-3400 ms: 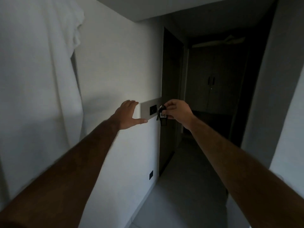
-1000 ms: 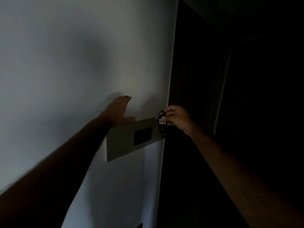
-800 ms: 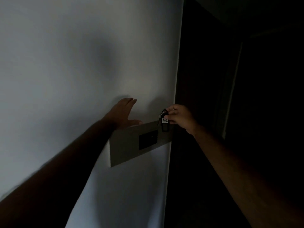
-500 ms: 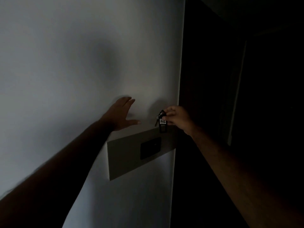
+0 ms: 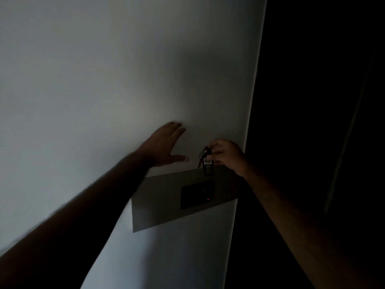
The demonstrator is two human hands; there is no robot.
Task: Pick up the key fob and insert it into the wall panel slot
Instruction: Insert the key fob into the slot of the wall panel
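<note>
A grey wall panel (image 5: 158,199) is fixed to the white wall, and it carries a black card reader (image 5: 196,193) with a small red light. My right hand (image 5: 228,156) pinches a black key fob (image 5: 206,162) with a white label, held just above the panel's top edge and above the reader. The fob hangs downward and its lower tip overlaps the panel's top. My left hand (image 5: 166,147) lies flat on the wall, fingers spread, just above the panel's left part. The slot itself is too dark to make out.
The white wall (image 5: 104,90) fills the left and centre. Its corner edge (image 5: 250,122) runs down just right of the panel. Beyond it lies a very dark passage with a faint door frame line (image 5: 345,142).
The view has dropped closer to the wall, so the panel sits lower in the frame. My right hand holds the fob slightly above the panel. My left hand stays flat on the wall.
</note>
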